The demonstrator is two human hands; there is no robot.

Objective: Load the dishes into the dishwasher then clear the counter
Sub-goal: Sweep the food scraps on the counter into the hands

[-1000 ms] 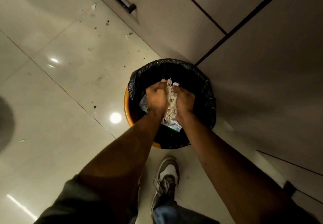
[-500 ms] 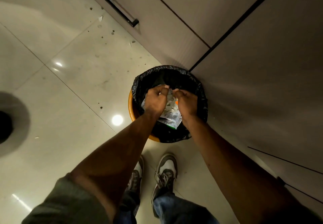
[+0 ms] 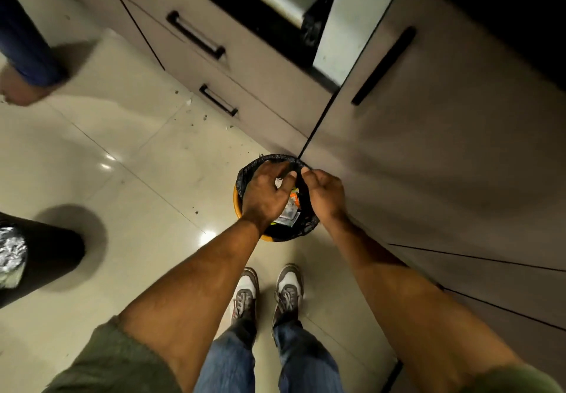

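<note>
Black-lined bin (image 3: 294, 234), wrappers (image 3: 289, 213) inside, left hand (image 3: 265, 193) loosely spread above, right hand (image 3: 324, 196) curled, grip unclear.

Seen from above: two hands, the left hand (image 3: 266, 199) and the right hand (image 3: 324, 198); one orange bin (image 3: 237, 207) with one black liner (image 3: 301, 230); two sneakers, the left sneaker (image 3: 245, 290) and the right sneaker (image 3: 289, 287); three black handles: upper drawer handle (image 3: 196, 35), lower drawer handle (image 3: 218, 100), door handle (image 3: 384, 65); one bystander's leg (image 3: 24, 40). Wrappers (image 3: 289, 212) in the bin are too jumbled to count.
</note>
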